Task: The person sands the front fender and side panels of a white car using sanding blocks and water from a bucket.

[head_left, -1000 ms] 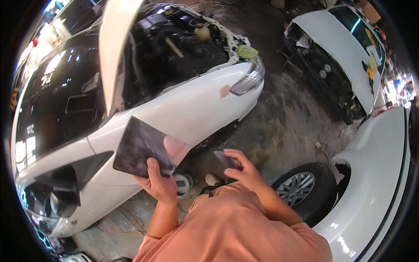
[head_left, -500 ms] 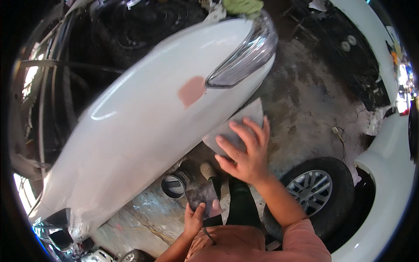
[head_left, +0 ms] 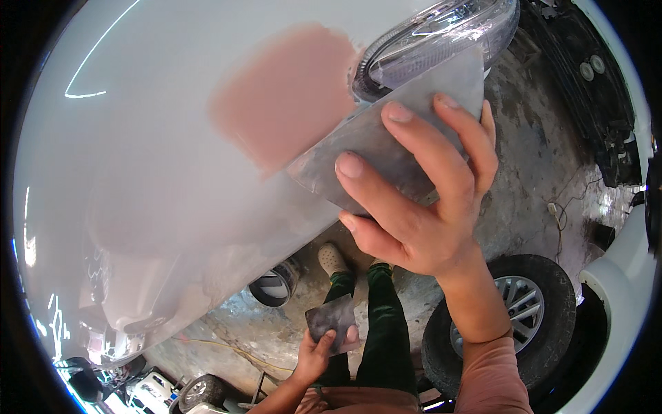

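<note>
A pink patch (head_left: 286, 90) already covers the fender (head_left: 158, 145) beside the headlight (head_left: 445, 34); its lower edge looks uneven. The right hand (head_left: 431, 214) holds a grey sheet (head_left: 370, 141) before the headlight, contact unclear; the left hand (head_left: 314, 355) grips a dark plate (head_left: 329, 319), well below, with pink paste (head_left: 352, 336) seemingly left.

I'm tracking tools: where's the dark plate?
In the head view, the dark plate is low, near centre, in the left hand, below and right of the bucket.
</note>
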Action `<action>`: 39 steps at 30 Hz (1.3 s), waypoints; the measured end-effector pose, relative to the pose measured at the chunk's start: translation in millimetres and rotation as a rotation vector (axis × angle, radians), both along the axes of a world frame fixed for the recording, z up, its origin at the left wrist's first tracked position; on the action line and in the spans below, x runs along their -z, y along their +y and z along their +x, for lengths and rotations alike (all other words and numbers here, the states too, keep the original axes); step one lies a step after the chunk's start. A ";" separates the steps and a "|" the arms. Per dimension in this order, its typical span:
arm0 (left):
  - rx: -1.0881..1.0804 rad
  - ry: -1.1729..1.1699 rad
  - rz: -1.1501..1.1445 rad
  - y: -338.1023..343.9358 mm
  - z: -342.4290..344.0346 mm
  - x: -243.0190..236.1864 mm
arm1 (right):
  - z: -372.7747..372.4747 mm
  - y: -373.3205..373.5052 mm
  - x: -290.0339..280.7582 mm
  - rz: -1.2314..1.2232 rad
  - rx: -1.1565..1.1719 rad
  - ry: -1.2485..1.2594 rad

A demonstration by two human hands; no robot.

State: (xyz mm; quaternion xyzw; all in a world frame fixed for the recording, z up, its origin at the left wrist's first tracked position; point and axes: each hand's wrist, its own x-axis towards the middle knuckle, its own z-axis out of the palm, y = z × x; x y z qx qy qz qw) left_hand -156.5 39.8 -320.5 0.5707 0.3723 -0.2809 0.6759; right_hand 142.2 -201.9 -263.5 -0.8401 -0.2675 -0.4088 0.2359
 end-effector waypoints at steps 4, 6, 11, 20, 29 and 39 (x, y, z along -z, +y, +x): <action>-0.003 0.022 0.049 2.2 -1.3 4.0 | 4.6 1.8 -2.1 -0.006 0.007 -0.060; -0.011 -0.002 0.031 2.4 -1.9 5.1 | 7.6 2.4 -1.0 -0.015 0.020 -0.072; 0.000 0.005 0.039 2.2 1.6 6.2 | 13.3 0.4 16.2 -0.020 0.028 -0.135; -0.012 -0.014 0.043 3.7 4.2 3.2 | -4.2 -14.3 38.8 -0.038 0.051 -0.022; 0.041 0.010 0.083 5.4 1.0 1.0 | 19.6 -14.6 47.1 -0.042 0.031 -0.177; 0.055 -0.024 0.062 3.7 4.8 -4.9 | 18.3 -19.3 37.6 -0.021 -0.020 -0.242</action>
